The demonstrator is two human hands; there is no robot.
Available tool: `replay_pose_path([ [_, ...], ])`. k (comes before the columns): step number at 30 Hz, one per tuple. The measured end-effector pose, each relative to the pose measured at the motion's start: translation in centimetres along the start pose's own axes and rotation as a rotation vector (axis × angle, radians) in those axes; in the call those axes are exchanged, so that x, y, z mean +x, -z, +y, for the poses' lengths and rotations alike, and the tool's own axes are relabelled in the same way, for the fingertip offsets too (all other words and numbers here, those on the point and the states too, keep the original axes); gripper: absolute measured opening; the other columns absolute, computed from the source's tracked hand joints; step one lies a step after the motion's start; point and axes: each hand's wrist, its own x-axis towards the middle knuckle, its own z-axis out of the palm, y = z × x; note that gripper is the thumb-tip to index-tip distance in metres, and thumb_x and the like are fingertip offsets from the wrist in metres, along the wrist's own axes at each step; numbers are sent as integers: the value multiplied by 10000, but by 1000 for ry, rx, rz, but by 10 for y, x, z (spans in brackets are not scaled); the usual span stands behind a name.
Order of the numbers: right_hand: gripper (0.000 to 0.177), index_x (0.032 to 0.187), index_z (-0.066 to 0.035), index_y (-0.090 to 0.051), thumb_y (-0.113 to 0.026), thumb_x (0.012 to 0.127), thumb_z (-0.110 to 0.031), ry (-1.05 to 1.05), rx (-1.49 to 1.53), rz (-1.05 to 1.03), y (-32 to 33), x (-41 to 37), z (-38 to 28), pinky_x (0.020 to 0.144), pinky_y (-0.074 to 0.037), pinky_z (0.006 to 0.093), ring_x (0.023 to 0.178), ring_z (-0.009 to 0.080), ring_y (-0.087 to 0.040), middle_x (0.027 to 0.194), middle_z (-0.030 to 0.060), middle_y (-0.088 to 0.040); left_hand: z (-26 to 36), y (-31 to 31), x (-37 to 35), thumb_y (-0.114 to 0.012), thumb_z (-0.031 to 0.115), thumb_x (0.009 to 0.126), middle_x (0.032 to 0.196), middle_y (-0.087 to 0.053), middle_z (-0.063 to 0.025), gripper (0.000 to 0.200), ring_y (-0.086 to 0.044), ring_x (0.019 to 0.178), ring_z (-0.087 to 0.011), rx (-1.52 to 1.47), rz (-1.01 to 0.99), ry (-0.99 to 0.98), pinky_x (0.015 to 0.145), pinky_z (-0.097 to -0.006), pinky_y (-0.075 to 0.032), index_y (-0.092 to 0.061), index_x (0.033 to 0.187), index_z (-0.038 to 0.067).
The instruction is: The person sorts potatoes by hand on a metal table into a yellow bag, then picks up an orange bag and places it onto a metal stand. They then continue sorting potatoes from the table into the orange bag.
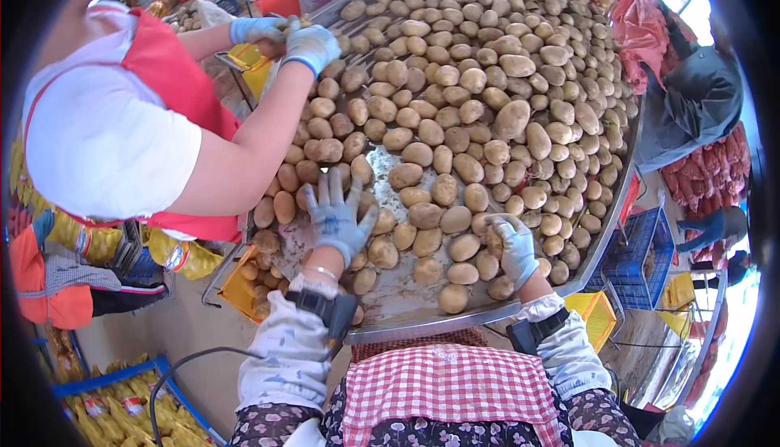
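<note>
While the big pile of potatoes [487, 82] fills the round metal table [422, 327], the left hand [337, 218] lies flat on the near part of the pile. Its gloved fingers are spread wide and it holds nothing. It touches the potatoes under it. The right hand [514, 248] (also in a grey glove) is curled around a brown potato [492, 244] near the front rim of the table, and its fingers are closed on it. More potatoes lie all around both hands, and a bare shiny patch of table shows between them. A co-worker in a red apron [175, 82] stands at the left side. The co-worker's gloved hands [311, 45] are close together at the far left edge of the table, well apart from the person's own hands. A yellow crate [231, 289] with a few potatoes in it sits below the table on the left. A blue crate [642, 256] sits on the right.
</note>
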Motion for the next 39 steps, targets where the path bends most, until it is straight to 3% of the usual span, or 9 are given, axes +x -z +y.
replay_pose_path([
  [3, 172, 1029, -10, -618, -564, 903, -114, -55, 145, -82, 11, 13, -4, 517, -437, 225, 578, 84, -523, 736, 20, -603, 27, 21, -42, -608, 446, 786, 1417, -375, -177, 659, -299, 1333, -388, -151, -61, -146, 1083, -559, -209, -457, 1344, 130],
  [9, 337, 1111, -80, -640, -574, 796, -181, 256, -1082, -53, 12, 25, -17, 881, -492, 362, 999, 314, -623, 1081, 147, -647, 30, 41, -32, -640, 404, 773, 1435, -338, -211, 688, -308, 1313, -420, -653, -743, -41, 1074, -525, -265, -445, 1340, 66],
  [11, 321, 1080, -94, -657, -572, 795, -215, 390, -1081, -166, -6, 8, -20, 891, -486, 378, 1009, 323, -610, 1079, 156, -641, 44, 25, -4, -659, 404, 763, 1433, -336, -211, 727, -301, 1316, -421, -525, -123, -227, 1075, -498, -280, -422, 1358, 61],
  [14, 332, 1088, -109, -649, -573, 805, -266, 372, -1067, -190, -3, -5, -15, 939, -455, 392, 1073, 323, -577, 1185, 133, -601, 87, 20, 32, -658, 404, 769, 1439, -329, -202, 749, -300, 1317, -417, -265, 31, -238, 1075, -494, -291, -394, 1377, 56],
  [21, 240, 1087, -30, -637, -611, 869, -127, -190, 61, 156, 68, 6, -14, 673, -515, 251, 795, 118, -612, 856, 13, -653, 78, 7, 23, -625, 384, 791, 1431, -348, -196, 660, -296, 1327, -396, -136, -394, -34, 1069, -483, -302, -449, 1339, 61],
  [24, 203, 1065, -50, -635, -602, 893, -151, -170, 420, 207, 80, 17, -23, 564, -480, 266, 727, 92, -587, 873, 41, -641, 97, 9, 56, -594, 399, 802, 1438, -347, -202, 640, -326, 1313, -378, -232, -51, -238, 1080, -518, -257, -464, 1334, 68],
  [27, 266, 1116, -56, -612, -611, 882, -184, -43, 262, -7, 95, 46, -21, 674, -514, 291, 817, 136, -618, 972, 57, -639, 122, -17, 71, -576, 401, 808, 1438, -342, -211, 641, -315, 1321, -385, -146, 25, -382, 1117, -514, -192, -457, 1332, 52],
  [29, 342, 1115, -71, -621, -643, 854, -291, 355, -672, 60, 96, 81, -53, 831, -492, 339, 927, 221, -629, 1021, 84, -652, 132, -37, 59, -577, 396, 807, 1441, -336, -210, 637, -311, 1319, -396, -185, -22, -311, 1120, -519, -186, -454, 1339, 68],
  [39, 492, 1106, -115, -651, -683, 781, -483, -180, -1589, 29, 51, 174, -126, 862, -507, 407, 1058, 268, -623, 1131, 97, -657, 118, 2, -19, -622, 340, 791, 1458, -298, -201, 630, -362, 1284, -399, -320, -101, -304, 1087, -516, -269, -444, 1377, 194],
])
